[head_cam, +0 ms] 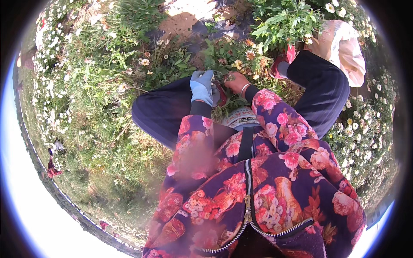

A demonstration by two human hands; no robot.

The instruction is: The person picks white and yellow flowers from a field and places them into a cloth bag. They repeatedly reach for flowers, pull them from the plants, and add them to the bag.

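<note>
My left hand (202,86), in a light blue work glove, is among the low plants between my knees. Its fingers are bent, and whether they grip a stem cannot be made out. Close by on the right, my bare right hand (237,83) is curled around a small greenish plant piece (230,77). A bracelet circles that wrist. Just beyond both hands grow leafy flower plants (222,54), with faded yellow and orange blooms (243,61) on them. One red shoe (222,94) shows partly behind the gloved hand.
A pale sack (338,51) stands beyond my right knee, near my other red shoe (280,66). White-flowered plants (358,129) grow on both sides. Dark ground sheeting (203,32) and bare soil (177,25) lie ahead. A person (53,164) is far to the left.
</note>
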